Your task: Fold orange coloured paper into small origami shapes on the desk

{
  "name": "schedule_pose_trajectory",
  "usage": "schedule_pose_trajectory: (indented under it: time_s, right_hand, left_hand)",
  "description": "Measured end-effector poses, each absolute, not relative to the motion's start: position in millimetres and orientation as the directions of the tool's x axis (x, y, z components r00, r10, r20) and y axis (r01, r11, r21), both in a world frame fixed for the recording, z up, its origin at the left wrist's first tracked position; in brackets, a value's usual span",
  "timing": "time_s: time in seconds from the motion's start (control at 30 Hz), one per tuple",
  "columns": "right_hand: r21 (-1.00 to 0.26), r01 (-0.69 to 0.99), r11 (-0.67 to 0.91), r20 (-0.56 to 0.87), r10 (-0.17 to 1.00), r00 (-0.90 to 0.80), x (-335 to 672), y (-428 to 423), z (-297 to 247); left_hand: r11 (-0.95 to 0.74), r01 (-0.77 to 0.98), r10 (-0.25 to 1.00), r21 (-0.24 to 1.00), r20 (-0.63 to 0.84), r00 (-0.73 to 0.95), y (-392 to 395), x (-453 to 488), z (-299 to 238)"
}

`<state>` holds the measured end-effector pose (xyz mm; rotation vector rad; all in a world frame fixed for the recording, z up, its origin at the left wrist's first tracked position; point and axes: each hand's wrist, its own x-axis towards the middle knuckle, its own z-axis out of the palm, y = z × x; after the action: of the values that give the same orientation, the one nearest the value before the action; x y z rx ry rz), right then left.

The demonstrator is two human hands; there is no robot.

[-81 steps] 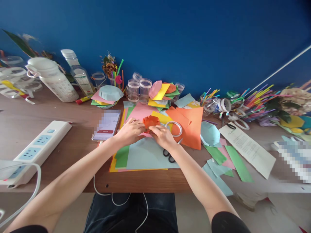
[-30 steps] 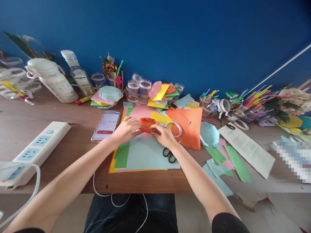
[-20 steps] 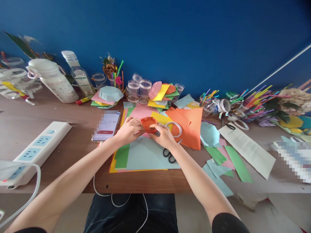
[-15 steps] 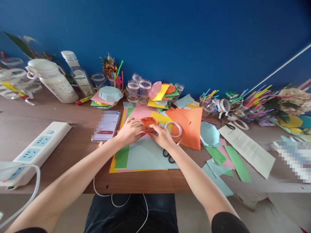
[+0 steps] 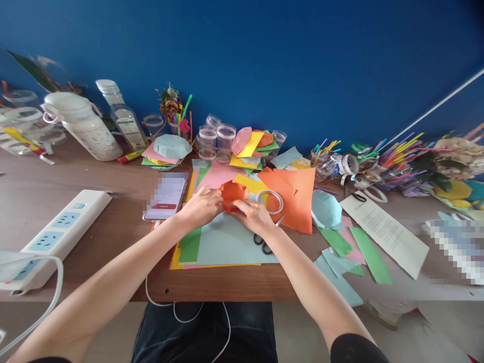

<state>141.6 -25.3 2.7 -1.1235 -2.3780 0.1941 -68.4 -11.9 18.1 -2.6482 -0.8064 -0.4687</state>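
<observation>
Orange paper form point(image 5: 233, 190): tipped since 0.5 s ago, so that more of its hollow inside shows, with the right fingers now lower along its near edge; held between the 2 hands above the pile of sheets point(image 5: 238, 242), and whether it touches them I cannot tell.
Left hand point(image 5: 202, 206): nearly closed, fingers bent over the form's left edge and gripping it; the thumb is hard to make out.
Right hand point(image 5: 254, 216): partly closed, its fingertips on the near right edge of the same form; the grip underneath is hidden.
Tape roll point(image 5: 281, 204): lying flat just beyond the right hand, partly over an orange sheet point(image 5: 298, 201).
Scissors point(image 5: 263, 245): black handles on the light blue top sheet, partly hidden by the right wrist.
Phone point(image 5: 164, 196): left of the pile, screen up, near the left hand.
Blue folded paper point(image 5: 326, 209): right of the orange sheet, with green strips point(image 5: 372, 254) and a printed page point(image 5: 385, 234) near it.
Back row: 2 stacks of paper shapes, left point(image 5: 172, 147) and middle point(image 5: 249, 151), with clear cups point(image 5: 226, 143) between them.
Far left: white bottle point(image 5: 81, 126) and power strip point(image 5: 62, 232).
</observation>
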Motion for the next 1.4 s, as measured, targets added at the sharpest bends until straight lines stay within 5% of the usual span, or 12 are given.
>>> schedule_pose_trajectory:
  time_s: [0.6,0.93,1.17,1.4]
  right_hand:
    - [-0.491,0.720,0.491,0.295,0.871,-0.393,134,-21,1]
    - [-0.386,0.733,0.560,0.375,0.821,-0.430,134,-24,1]
    - [-0.232,0.725,0.649,0.306,0.756,-0.579,139,-24,6]
    - [-0.170,0.778,0.605,0.298,0.784,-0.544,138,-21,1]
  left_hand:
    - [-0.713,0.698,0.595,-0.064,0.472,0.651,-18,-56,12]
    - [-0.707,0.676,0.569,-0.209,0.400,0.719,-20,-54,12]
    - [-0.686,0.662,0.554,-0.301,0.374,0.744,-20,-53,10]
    - [-0.685,0.672,0.540,-0.280,0.424,0.727,-19,-57,14]
